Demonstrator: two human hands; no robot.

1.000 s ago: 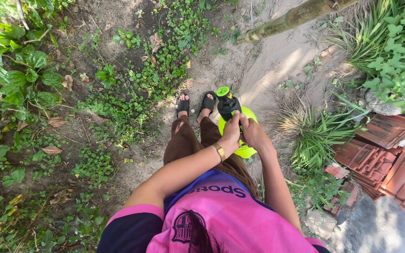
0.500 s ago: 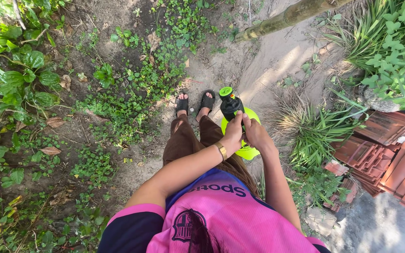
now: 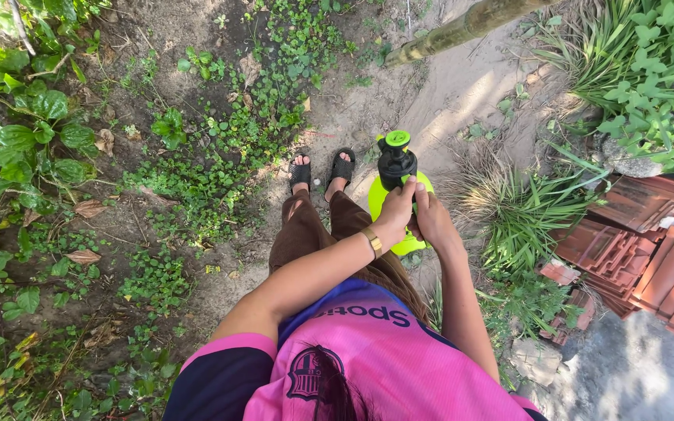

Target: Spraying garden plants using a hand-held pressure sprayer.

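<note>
We grip the black top of the lime-green sprayer (image 3: 396,168) with both hands, left hand (image 3: 395,214) beside right hand (image 3: 433,218), above the sandy path (image 3: 462,93).

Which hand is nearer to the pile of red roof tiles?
The right hand: it holds the sprayer bottle on the side toward the roof tiles. The left hand grips the sprayer's far side.

Sunlit dirt path (image 3: 462,93) between green weeds (image 3: 196,187) and stacked red tiles (image 3: 649,265)
</note>
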